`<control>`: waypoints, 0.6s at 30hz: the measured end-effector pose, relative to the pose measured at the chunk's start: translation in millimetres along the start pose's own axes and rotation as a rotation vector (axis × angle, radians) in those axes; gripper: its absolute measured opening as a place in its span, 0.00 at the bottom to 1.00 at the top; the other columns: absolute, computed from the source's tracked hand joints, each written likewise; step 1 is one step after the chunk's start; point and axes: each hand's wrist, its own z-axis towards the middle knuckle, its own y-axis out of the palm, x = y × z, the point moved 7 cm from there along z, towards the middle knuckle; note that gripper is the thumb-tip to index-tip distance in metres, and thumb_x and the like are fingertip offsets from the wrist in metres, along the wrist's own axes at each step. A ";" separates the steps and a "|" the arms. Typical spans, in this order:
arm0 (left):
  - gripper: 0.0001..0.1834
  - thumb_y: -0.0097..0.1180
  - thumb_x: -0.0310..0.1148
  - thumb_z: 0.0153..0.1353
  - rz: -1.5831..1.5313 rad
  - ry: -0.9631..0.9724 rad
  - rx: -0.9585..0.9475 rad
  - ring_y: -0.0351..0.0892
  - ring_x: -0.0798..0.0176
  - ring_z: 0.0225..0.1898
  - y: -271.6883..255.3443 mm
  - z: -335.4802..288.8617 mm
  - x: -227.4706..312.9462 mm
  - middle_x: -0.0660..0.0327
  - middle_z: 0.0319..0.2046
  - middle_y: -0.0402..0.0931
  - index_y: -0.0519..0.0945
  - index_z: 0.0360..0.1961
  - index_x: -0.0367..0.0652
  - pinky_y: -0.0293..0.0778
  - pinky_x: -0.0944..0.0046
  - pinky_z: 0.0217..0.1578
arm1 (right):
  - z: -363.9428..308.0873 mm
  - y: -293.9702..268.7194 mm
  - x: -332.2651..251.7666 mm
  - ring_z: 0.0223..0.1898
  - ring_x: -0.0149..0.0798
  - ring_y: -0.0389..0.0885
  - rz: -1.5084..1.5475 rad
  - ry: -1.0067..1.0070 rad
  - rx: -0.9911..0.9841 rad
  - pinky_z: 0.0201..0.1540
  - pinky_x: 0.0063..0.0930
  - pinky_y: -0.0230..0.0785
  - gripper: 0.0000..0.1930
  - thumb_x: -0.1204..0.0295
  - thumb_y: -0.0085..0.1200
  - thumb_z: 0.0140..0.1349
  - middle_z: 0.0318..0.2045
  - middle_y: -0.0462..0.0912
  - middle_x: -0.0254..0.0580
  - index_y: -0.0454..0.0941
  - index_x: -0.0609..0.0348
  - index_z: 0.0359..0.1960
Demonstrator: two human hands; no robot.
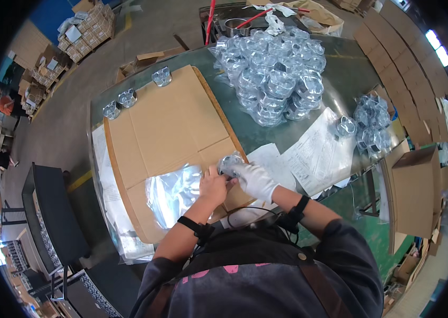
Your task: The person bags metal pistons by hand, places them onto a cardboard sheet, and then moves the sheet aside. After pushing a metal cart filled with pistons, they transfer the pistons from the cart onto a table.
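Over the near right corner of a cardboard sheet (165,122), both my hands are closed around a shiny round metal part (230,160), which seems to be in a clear plastic bag. My bare left hand (213,184) grips it from the near left side. On its right is my right hand (255,181), in a white glove; the fingertips of both hands are partly hidden. A stack of clear plastic bags (172,194) lies flat on the cardboard beside my left hand. Three similar metal parts, one of them (162,77), stand unbagged along the far left edge.
A large heap of bagged metal parts (277,79) covers the table's far middle, with a smaller pile (373,122) at the right. Printed papers (322,153) lie between. Cardboard boxes (417,185) stand at the right, and a dark bench (57,217) at the left.
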 end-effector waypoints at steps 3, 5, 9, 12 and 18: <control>0.19 0.59 0.49 0.54 -0.045 0.001 0.149 0.72 0.47 0.45 -15.5 -2.3 14.5 0.48 0.43 0.66 0.82 0.38 0.46 0.72 0.51 0.42 | 7.3 29.8 27.9 0.41 0.51 0.80 -0.342 0.023 -0.095 0.40 0.41 0.73 0.17 0.69 0.50 0.57 0.40 0.80 0.48 0.74 0.45 0.50; 0.19 0.60 0.48 0.53 -0.086 -0.069 0.112 0.72 0.47 0.45 -18.5 0.7 17.1 0.49 0.43 0.66 0.82 0.37 0.46 0.72 0.51 0.42 | 24.5 18.1 22.1 0.42 0.48 0.81 -0.066 -0.078 0.036 0.40 0.43 0.73 0.14 0.68 0.52 0.55 0.40 0.80 0.49 0.76 0.46 0.45; 0.21 0.61 0.45 0.53 -0.111 -0.026 0.079 0.70 0.45 0.49 -18.7 11.0 7.0 0.47 0.48 0.66 0.79 0.44 0.44 0.71 0.51 0.45 | 43.2 24.2 27.0 0.38 0.46 0.82 -0.488 -0.026 -0.350 0.39 0.38 0.74 0.15 0.63 0.56 0.53 0.36 0.81 0.42 0.77 0.50 0.42; 0.20 0.58 0.36 0.57 -0.448 0.191 0.368 0.69 0.47 0.49 -63.7 -1.1 1.4 0.46 0.51 0.65 0.75 0.51 0.43 0.70 0.55 0.46 | 23.1 -51.4 6.0 0.45 0.49 0.80 -0.203 -0.004 -0.313 0.47 0.40 0.71 0.17 0.60 0.53 0.57 0.43 0.80 0.45 0.76 0.50 0.47; 0.14 0.61 0.37 0.56 -0.458 -0.335 0.335 0.74 0.57 0.31 -74.2 -67.3 -103.8 0.52 0.33 0.73 0.78 0.40 0.39 0.72 0.63 0.33 | 73.0 -260.9 44.5 0.48 0.48 0.77 0.347 -0.005 0.510 0.52 0.37 0.69 0.25 0.55 0.53 0.59 0.49 0.78 0.46 0.73 0.54 0.54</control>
